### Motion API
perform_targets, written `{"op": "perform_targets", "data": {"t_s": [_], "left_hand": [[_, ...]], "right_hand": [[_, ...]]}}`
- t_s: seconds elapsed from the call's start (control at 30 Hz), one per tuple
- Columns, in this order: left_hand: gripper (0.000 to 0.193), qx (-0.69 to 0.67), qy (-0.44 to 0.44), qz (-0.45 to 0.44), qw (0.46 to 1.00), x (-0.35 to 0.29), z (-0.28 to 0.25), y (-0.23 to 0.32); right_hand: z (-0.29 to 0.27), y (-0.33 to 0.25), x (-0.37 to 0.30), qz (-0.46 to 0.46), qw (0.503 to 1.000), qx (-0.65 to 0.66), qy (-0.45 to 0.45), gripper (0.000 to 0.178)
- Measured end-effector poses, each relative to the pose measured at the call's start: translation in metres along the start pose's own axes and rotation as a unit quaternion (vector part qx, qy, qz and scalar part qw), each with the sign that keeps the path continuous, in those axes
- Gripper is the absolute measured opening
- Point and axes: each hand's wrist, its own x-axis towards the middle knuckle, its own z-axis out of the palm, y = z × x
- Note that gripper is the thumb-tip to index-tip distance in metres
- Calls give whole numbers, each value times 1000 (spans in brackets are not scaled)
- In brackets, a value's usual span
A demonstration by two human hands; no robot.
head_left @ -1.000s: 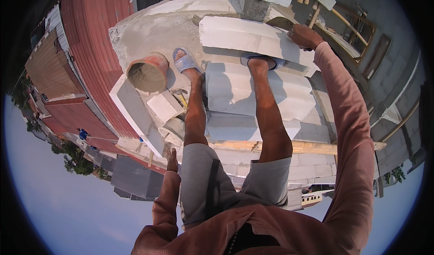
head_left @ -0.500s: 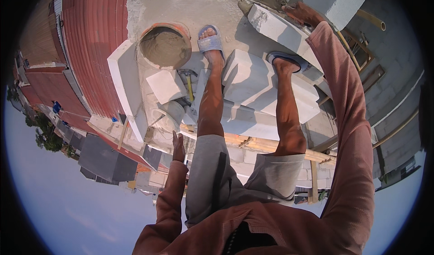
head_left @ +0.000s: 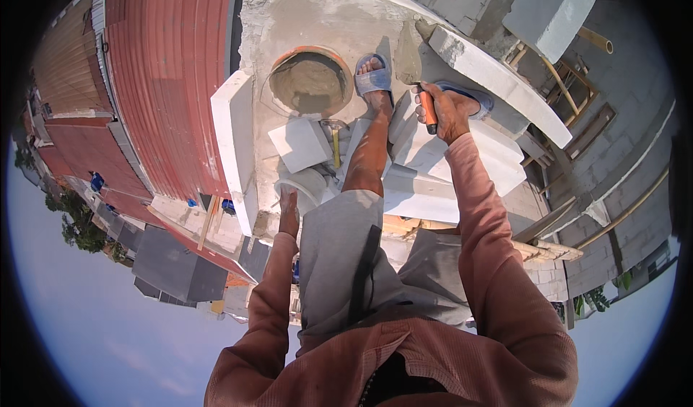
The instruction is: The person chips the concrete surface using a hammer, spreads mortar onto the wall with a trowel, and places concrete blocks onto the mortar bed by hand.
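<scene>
My right hand (head_left: 451,112) is closed around the orange and black handle of a trowel (head_left: 429,110). Its grey blade points away from me, beside the raised white block (head_left: 498,82) at the right. To the left, my left hand (head_left: 289,216) has its fingers stretched out and holds nothing, close to a pale bucket (head_left: 307,185). Grey mortar (head_left: 309,82) fills part of an orange-rimmed round tub (head_left: 334,55) left of my sandalled foot. A hammer (head_left: 336,146) with a yellow handle lies beside a square white block (head_left: 300,144).
Large white blocks (head_left: 458,165) lie beneath my legs, partly hidden by them. An upright white slab (head_left: 232,147) edges the ledge at the left, with red corrugated roofing (head_left: 166,75) beyond. Bamboo poles (head_left: 548,250) stick out at the right.
My right hand has come back toward me from the far end of the raised block, with the trowel. The view has shifted, and my left hand remains low at the left.
</scene>
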Motion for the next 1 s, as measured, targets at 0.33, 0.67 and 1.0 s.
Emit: {"op": "perform_targets", "data": {"t_s": [0.33,0.67,1.0], "left_hand": [[90,-518,4,-267,813,198,-92,44],[86,-216,238,-273,907,323,-69,46],[42,-442,179,-217,852,238,-65,115]], "right_hand": [[-10,67,141,-134,961,70,233,38],[3,99,156,-190,944,-37,268,38],[-10,94,97,-232,936,-132,228,42]]}}
